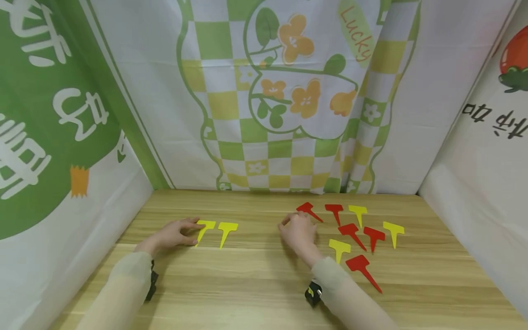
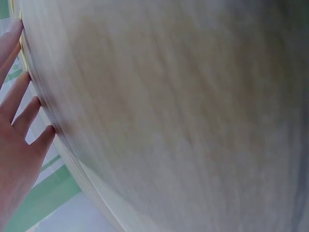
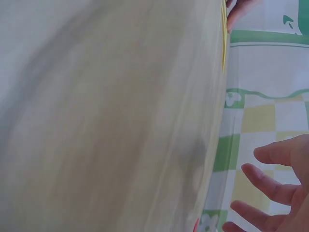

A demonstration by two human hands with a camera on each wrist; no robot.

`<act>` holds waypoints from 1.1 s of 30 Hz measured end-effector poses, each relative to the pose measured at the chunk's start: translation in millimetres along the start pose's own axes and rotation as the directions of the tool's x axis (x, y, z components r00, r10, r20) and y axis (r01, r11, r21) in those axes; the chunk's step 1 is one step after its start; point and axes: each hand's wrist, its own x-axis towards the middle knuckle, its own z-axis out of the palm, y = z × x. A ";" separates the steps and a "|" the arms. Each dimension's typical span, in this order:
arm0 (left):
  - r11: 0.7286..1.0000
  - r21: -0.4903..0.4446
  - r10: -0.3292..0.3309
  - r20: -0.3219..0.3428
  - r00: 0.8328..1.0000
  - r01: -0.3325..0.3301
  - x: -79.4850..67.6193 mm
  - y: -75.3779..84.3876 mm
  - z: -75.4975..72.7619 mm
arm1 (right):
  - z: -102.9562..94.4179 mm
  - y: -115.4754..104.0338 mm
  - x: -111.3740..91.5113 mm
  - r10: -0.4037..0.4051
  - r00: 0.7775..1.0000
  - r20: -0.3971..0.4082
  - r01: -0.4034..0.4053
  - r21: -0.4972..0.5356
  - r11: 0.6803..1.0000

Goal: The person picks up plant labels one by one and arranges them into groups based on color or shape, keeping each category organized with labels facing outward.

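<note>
In the head view, my left hand (image 1: 176,233) rests low at the left, its index fingertip at the left edge of a yellow T-shaped plant label (image 1: 209,224). The left wrist view shows that hand's fingers (image 2: 26,116) spread, with tips at the tabletop. Just right of this label lies a second yellow plant label (image 1: 228,227). My right hand (image 1: 299,231) hovers over the table, fingers loosely bent and holding nothing, as the right wrist view shows. Beyond its fingers lies a red plant label (image 1: 306,207), partly overlapped by the hand in the head view.
Right of my right hand lie several more labels, among them red ones (image 1: 359,263) and yellow ones (image 1: 340,246), spread apart on the wooden table (image 1: 255,284). A checked cloth (image 1: 284,153) hangs along the back edge, and printed cloths stand at both sides.
</note>
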 end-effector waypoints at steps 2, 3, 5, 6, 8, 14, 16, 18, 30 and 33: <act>1.000 0.005 -0.003 -0.002 1.000 0.003 -1.0 0.8 -0.3 | -5.3 5.8 -0.9 -0.011 1.000 0.008 0.011 0.014 1.000; 1.000 0.010 0.000 -0.001 1.000 0.000 -1.2 1.2 -0.4 | -7.8 9.2 -1.3 -0.018 1.000 0.012 0.017 0.024 1.000; 1.000 0.013 0.004 0.003 1.000 -0.004 -1.2 1.1 -0.1 | -13.1 16.4 -2.4 -0.021 1.000 0.021 0.020 0.055 0.998; 1.000 0.015 0.005 0.002 1.000 -0.005 -1.0 0.9 0.1 | -15.2 20.4 -2.7 -0.020 1.000 0.024 0.018 0.069 0.997; 1.000 0.015 0.007 0.003 1.000 -0.007 -0.3 0.3 0.1 | -18.1 29.0 -3.2 -0.014 0.999 0.029 0.011 0.095 0.995; 1.000 0.022 -0.013 -0.006 1.000 0.013 0.2 -0.9 -1.0 | -27.6 50.2 -5.9 0.055 0.996 0.075 -0.064 0.127 0.990; 1.000 0.030 -0.008 -0.005 1.000 0.008 0.1 -1.5 -0.9 | -33.0 55.7 -8.2 0.068 0.995 0.074 -0.077 0.114 0.990; 1.000 0.031 -0.003 0.000 1.000 0.003 0.4 -2.6 -0.4 | -39.0 61.4 -11.0 0.068 0.995 0.066 -0.075 0.096 0.993; 1.000 0.020 -0.022 -0.005 1.000 0.022 0.8 -2.7 -0.9 | -63.5 93.6 -29.4 0.028 0.999 0.043 -0.028 -0.006 1.000; 0.999 0.030 -0.017 -0.007 1.000 0.017 1.4 -3.1 -0.5 | -69.1 99.0 -33.1 0.034 0.998 0.056 -0.032 -0.043 0.999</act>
